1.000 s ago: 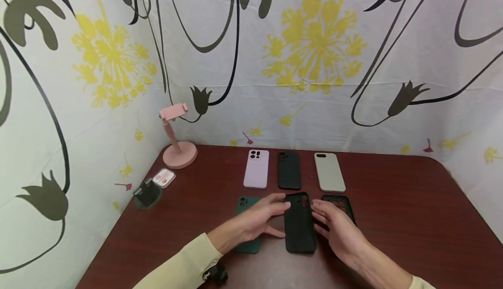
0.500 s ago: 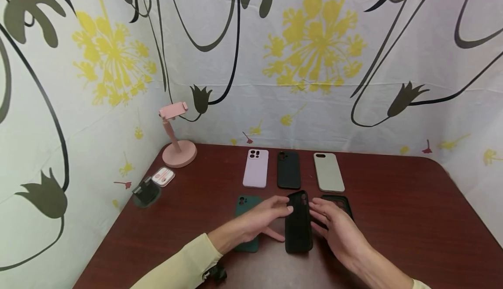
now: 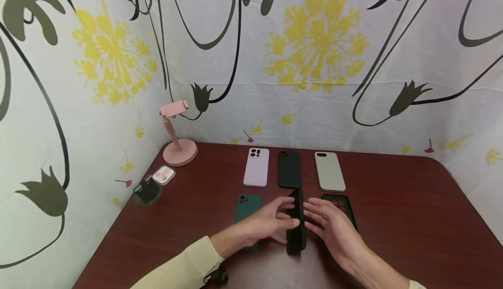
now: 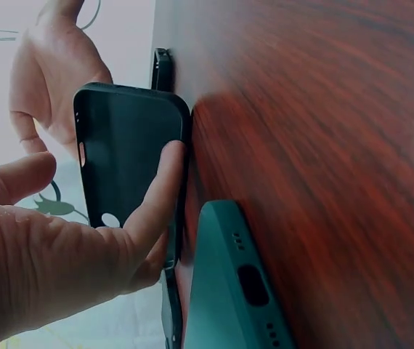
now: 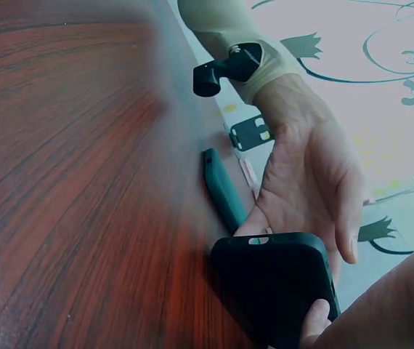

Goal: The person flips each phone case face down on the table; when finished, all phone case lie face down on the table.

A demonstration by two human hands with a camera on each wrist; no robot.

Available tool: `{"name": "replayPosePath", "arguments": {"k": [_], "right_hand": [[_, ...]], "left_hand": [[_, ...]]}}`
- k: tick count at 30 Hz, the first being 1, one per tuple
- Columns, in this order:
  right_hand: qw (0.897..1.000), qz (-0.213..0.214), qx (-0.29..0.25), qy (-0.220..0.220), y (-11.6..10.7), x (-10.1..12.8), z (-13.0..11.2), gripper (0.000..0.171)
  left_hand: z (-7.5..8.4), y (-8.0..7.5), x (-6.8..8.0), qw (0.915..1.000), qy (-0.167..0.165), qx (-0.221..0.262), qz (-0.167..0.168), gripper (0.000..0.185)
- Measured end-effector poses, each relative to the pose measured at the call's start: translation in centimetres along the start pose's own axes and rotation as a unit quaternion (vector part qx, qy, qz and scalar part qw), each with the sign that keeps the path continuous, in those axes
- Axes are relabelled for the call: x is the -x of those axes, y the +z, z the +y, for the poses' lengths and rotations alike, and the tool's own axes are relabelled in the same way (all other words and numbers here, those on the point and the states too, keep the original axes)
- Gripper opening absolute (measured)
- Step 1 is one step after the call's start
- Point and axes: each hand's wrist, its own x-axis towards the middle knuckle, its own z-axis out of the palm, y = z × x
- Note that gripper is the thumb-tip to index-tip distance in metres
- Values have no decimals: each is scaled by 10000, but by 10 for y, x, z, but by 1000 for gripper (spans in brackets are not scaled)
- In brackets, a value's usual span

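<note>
A black phone case (image 3: 297, 225) stands steeply tilted on its long edge between the two hands. My left hand (image 3: 263, 221) is at its hollow side; in the left wrist view one straight finger lies against the inside of the case (image 4: 120, 145), the thumb apart from it. On the other side, my right hand (image 3: 338, 232) has its fingers loosely extended close to the back; a fingertip appears to touch the case (image 5: 265, 283) in the right wrist view. Partly under my left forearm lies a green phone case (image 3: 247, 205). Another black case (image 3: 346, 204) lies behind my right hand.
Lilac (image 3: 256, 169), dark (image 3: 289, 170) and pale grey (image 3: 330, 172) phone cases lie in a row at the back. A pink phone stand (image 3: 178, 149), a small white square item (image 3: 163, 175) and a dark folding holder (image 3: 147, 191) stand at the left.
The black phone case has turned from nearly face-on to almost edge-on, its left side rising. Both hands have come closer together around it.
</note>
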Motion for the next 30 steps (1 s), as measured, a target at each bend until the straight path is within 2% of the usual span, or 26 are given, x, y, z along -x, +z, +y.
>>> {"name": "replayPosePath", "arguments": {"k": [16,24,27,30], "right_hand": [[9998,-114,114,-126,11,-1,4,54],[9995,-176,272,-67,2,-9,6,54],[9994,-191,271,21,-2,-12,9,55],[9990,-381,163,167,-4,-15,10,60]], "left_hand": [[1,-1,-2,9998,62,179,111,66],[2,-6,-1,9996,172,223,64,74],[3,-7,1,9996,188,149,122,80],[5,-7,3,9995,203,55,220,83]]}}
